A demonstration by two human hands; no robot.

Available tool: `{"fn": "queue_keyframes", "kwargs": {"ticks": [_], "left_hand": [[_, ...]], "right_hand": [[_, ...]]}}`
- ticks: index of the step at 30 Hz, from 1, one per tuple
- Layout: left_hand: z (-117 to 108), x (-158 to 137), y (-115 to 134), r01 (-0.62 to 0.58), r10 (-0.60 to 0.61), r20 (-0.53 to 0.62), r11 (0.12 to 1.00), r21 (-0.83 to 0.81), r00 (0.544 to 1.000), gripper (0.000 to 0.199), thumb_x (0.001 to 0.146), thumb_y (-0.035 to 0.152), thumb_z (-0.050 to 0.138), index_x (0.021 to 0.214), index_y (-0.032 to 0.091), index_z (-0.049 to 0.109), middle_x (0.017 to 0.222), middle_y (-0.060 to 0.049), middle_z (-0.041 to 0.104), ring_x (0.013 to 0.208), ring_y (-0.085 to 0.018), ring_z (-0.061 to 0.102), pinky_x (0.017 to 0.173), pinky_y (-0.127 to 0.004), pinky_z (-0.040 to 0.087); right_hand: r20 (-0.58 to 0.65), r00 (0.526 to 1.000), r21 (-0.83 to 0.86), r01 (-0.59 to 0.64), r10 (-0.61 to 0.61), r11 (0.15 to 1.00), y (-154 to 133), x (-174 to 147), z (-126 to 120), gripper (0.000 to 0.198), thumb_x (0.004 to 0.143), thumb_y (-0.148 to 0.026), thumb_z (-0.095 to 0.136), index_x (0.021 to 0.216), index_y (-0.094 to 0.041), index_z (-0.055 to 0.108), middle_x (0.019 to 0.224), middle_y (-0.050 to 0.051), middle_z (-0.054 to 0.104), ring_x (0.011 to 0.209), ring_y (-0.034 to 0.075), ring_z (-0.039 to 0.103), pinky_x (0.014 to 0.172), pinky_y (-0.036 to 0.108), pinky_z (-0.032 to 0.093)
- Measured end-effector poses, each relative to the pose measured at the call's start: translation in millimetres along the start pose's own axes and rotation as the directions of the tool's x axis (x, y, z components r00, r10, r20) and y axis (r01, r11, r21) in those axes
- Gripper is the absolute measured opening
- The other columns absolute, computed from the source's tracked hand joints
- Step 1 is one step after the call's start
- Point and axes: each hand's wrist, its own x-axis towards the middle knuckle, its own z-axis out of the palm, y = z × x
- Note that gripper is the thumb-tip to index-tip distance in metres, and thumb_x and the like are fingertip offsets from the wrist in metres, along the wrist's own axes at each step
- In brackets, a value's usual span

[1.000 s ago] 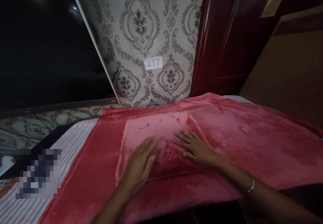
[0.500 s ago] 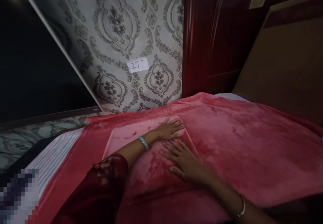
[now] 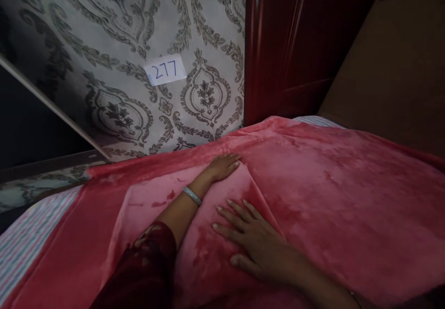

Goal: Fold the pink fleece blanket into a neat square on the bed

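A pink-red plush blanket [image 3: 333, 207] is spread over a surface, and a folded section [image 3: 149, 200] of the same plush lies on top of it. My left hand [image 3: 222, 166] rests near the far corner of that folded section, palm down, fingers stretched toward the wall. Nearer to me and to the right, my right hand [image 3: 252, 239] lies flat on the folded section close to its right edge, fingers spread. Neither hand grips the cloth. A pale bangle [image 3: 192, 196] circles my left wrist.
Patterned wallpaper [image 3: 121, 114] with a paper label [image 3: 166, 70] reading 277 stands behind the blanket. A dark red wooden panel [image 3: 285, 44] and a brown board [image 3: 392, 67] rise at the right. Striped cloth [image 3: 38, 234] shows at the left, below a dark panel [image 3: 28, 119].
My left hand has slid away from me, to the fold's far corner. The right hand has come slightly nearer, so the hands are farther apart. The view has moved closer to the wall.
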Motion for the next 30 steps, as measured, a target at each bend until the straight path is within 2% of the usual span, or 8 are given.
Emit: {"fn": "queue_keyframes", "kwargs": {"ticks": [6, 11, 14, 18, 21, 24, 27, 30], "left_hand": [[3, -6, 11, 0.139, -0.121, -0.126, 0.979, 0.145, 0.985, 0.063, 0.105, 0.056, 0.028, 0.157, 0.023, 0.041, 0.166, -0.013, 0.035, 0.156, -0.037, 0.024, 0.123, -0.066, 0.016], [-6, -12, 20, 0.112, -0.09, -0.154, 0.984, 0.137, 0.984, 0.059, 0.107, 0.046, 0.031, 0.16, 0.02, 0.034, 0.167, -0.014, 0.033, 0.156, -0.031, 0.026, 0.125, -0.061, 0.019], [-22, -19, 31, 0.099, -0.078, -0.175, 0.988, 0.119, 0.981, 0.061, 0.106, 0.044, 0.037, 0.16, 0.016, 0.032, 0.168, -0.016, 0.028, 0.157, -0.033, 0.023, 0.125, -0.064, 0.013], [-40, -44, 58, -0.027, 0.045, -0.217, 0.996, 0.087, 0.975, 0.056, 0.108, 0.041, 0.03, 0.151, 0.01, 0.046, 0.166, -0.014, 0.036, 0.156, -0.03, 0.026, 0.128, -0.055, 0.01], [-37, -73, 84, -0.171, 0.176, -0.147, 0.984, 0.048, 0.973, 0.053, 0.108, 0.038, 0.024, 0.144, 0.014, 0.056, 0.157, -0.006, 0.052, 0.148, -0.019, 0.043, 0.126, -0.036, 0.027], [-19, -101, 106, -0.324, 0.323, -0.032, 0.946, -0.014, 0.946, 0.051, 0.107, 0.04, 0.031, 0.145, 0.019, 0.057, 0.155, -0.004, 0.053, 0.144, -0.017, 0.048, 0.123, -0.033, 0.033], [4, -117, 115, -0.433, 0.439, 0.104, 0.898, -0.082, 0.892, 0.051, 0.105, 0.043, 0.037, 0.151, 0.026, 0.051, 0.161, -0.003, 0.045, 0.153, -0.021, 0.034, 0.129, -0.043, 0.02], [17, -114, 110, -0.457, 0.459, 0.171, 0.888, -0.053, 0.872, 0.056, 0.105, 0.048, 0.038, 0.157, 0.029, 0.042, 0.165, -0.004, 0.037, 0.158, -0.023, 0.022, 0.13, -0.051, 0.005]], "right_hand": [[-0.001, 1.0, -0.012, -0.006, 0.006, 1.0, 0, 2, 0, 0.066, 0.102, -0.064, 0.044, 0.161, -0.04, 0.032, 0.171, -0.002, 0.02, 0.159, 0.029, 0.004, 0.127, 0.06, 0.006], [-0.046, 0.999, -0.082, 0.002, -0.006, 0.997, 1, 5, 3, 0.063, 0.102, -0.063, 0.045, 0.16, -0.038, 0.037, 0.17, 0.001, 0.023, 0.159, 0.028, 0.009, 0.127, 0.059, 0.009], [-0.078, 0.997, -0.111, 0.017, -0.026, 0.994, 1, 6, 0, 0.063, 0.102, -0.061, 0.045, 0.159, -0.036, 0.038, 0.17, 0.002, 0.026, 0.159, 0.028, 0.011, 0.127, 0.059, 0.01], [-0.12, 0.992, -0.152, 0.012, -0.031, 0.988, -6, -1, -6, 0.055, 0.105, -0.052, 0.045, 0.156, -0.029, 0.047, 0.166, 0.007, 0.035, 0.156, 0.028, 0.023, 0.127, 0.057, 0.013], [-0.18, 0.982, -0.182, 0.015, -0.048, 0.983, -16, -21, 1, 0.05, 0.105, -0.047, 0.046, 0.152, -0.03, 0.052, 0.162, 0.008, 0.043, 0.154, 0.029, 0.03, 0.126, 0.058, 0.016], [-0.212, 0.976, -0.191, 0.003, -0.044, 0.982, -25, -45, 21, 0.058, 0.101, -0.048, 0.055, 0.156, -0.032, 0.047, 0.161, 0.007, 0.045, 0.153, 0.032, 0.029, 0.125, 0.06, 0.018], [-0.223, 0.975, -0.19, -0.052, 0.009, 0.98, -28, -60, 40, 0.068, 0.096, -0.047, 0.063, 0.159, -0.033, 0.041, 0.158, 0.008, 0.048, 0.15, 0.032, 0.035, 0.125, 0.06, 0.018], [-0.236, 0.971, -0.167, -0.07, 0.029, 0.984, -27, -64, 47, 0.073, 0.093, -0.049, 0.067, 0.16, -0.034, 0.039, 0.156, 0.006, 0.051, 0.146, 0.03, 0.04, 0.126, 0.059, 0.019]]}}
